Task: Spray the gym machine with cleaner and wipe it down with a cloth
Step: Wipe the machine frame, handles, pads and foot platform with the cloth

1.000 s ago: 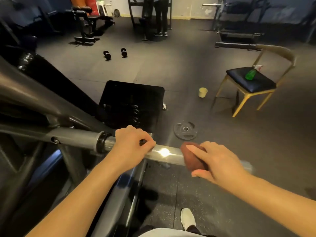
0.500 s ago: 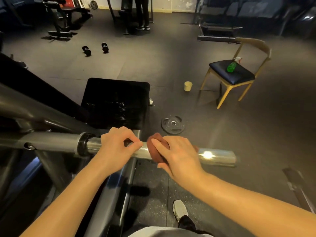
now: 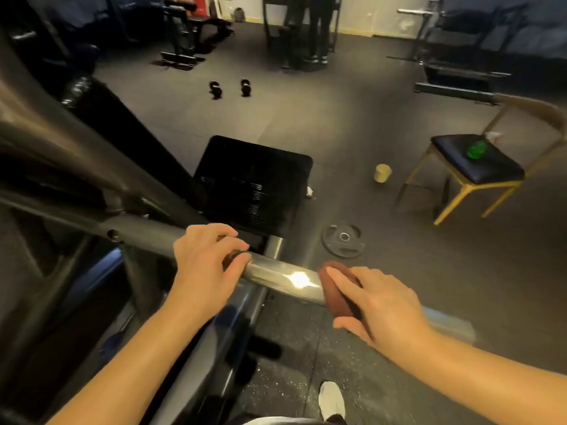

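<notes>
The gym machine (image 3: 70, 167) fills the left half of the view, a heavy frame of dark tubes with a black ribbed plate (image 3: 251, 185) at its foot. It is rigid and should not shift under a wipe. From it a steel bar (image 3: 276, 276) juts toward the right, round, polished and bright with a glare spot. It looks hard and rather slippery, more so if cleaner lies wet on it. Well apart on the right stands a chair (image 3: 497, 171) with a dark padded seat, and a weight plate (image 3: 343, 240) lies flat on the floor between chair and machine. The left hand (image 3: 205, 262) is curled over the bar near its inner end, fingers wrapped on top and gripping it, apparently to steady it. The right hand (image 3: 383, 305) sits further out along the bar, clasping a reddish-brown cloth (image 3: 333, 289) round the metal, fingers laid over the top and thumb beneath. The cloth is soft and light and bunches easily. It is best held as a folded pad wrapped round the tube, so that it reaches the underside too. By my judgement the wiping step is in hand, on the bar alone. A green spray bottle (image 3: 476, 150) lies on the chair seat, out of reach; it looks like light plastic, to be taken round its body. A small pale cup (image 3: 382, 172) stands on the floor near the chair
</notes>
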A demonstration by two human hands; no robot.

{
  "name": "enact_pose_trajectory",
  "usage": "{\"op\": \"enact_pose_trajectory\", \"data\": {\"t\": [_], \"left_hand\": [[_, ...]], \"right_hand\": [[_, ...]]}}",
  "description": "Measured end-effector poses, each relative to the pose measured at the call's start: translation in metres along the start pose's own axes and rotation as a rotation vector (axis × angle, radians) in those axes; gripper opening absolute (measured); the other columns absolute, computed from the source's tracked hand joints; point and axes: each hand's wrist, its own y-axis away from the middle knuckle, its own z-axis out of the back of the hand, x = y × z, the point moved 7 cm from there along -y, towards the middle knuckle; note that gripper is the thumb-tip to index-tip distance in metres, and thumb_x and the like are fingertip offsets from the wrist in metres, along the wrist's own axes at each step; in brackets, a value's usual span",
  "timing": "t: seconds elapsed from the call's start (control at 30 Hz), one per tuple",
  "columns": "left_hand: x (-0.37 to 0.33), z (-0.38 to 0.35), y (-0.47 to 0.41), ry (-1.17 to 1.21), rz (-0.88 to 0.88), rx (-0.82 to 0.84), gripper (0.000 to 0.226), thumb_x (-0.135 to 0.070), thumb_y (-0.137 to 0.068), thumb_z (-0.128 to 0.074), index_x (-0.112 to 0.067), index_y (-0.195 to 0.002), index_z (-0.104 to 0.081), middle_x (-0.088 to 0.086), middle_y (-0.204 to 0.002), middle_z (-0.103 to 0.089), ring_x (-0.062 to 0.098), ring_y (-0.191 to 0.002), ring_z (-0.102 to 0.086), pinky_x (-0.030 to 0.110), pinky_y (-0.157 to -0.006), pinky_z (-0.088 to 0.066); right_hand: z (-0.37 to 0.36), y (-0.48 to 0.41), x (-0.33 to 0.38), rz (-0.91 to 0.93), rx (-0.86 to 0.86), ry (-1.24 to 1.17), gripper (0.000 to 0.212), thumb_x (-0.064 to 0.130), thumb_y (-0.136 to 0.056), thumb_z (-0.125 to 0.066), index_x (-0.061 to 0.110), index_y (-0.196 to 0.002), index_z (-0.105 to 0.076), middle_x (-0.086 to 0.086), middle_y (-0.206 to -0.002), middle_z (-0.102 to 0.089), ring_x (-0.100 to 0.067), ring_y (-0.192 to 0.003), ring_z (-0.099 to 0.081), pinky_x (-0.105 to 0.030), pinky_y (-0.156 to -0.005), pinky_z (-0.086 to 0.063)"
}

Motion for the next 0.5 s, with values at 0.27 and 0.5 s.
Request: {"op": "enact_pose_trajectory", "data": {"t": [0.27,0.5], "left_hand": [[0.059,0.043,0.028,-0.049,0.234,-0.245,0.025,-0.013,-0.088,-0.079,-0.018,-0.112,-0.075,-0.004,-0.115,-0.066,0.018,-0.113,-0.049,0.031,-0.101,-0.036],[0.062,0.050,0.040,0.105,0.394,-0.215,0.019,-0.020,-0.095,-0.068,-0.033,-0.109,-0.071,-0.020,-0.111,-0.061,0.003,-0.109,-0.055,0.010,-0.098,-0.038]], "right_hand": [[-0.008,-0.144,0.115,0.070,0.261,-0.304,0.073,0.067,-0.084,-0.069,0.034,-0.145,-0.047,0.001,-0.121,-0.061,-0.028,-0.108,-0.062,-0.037,-0.076,-0.048],[0.008,-0.179,0.117,0.088,0.297,-0.524,0.040,0.063,-0.087,-0.067,0.027,-0.102,-0.076,0.009,-0.090,-0.071,-0.013,-0.084,-0.067,-0.032,-0.075,-0.053]]}}
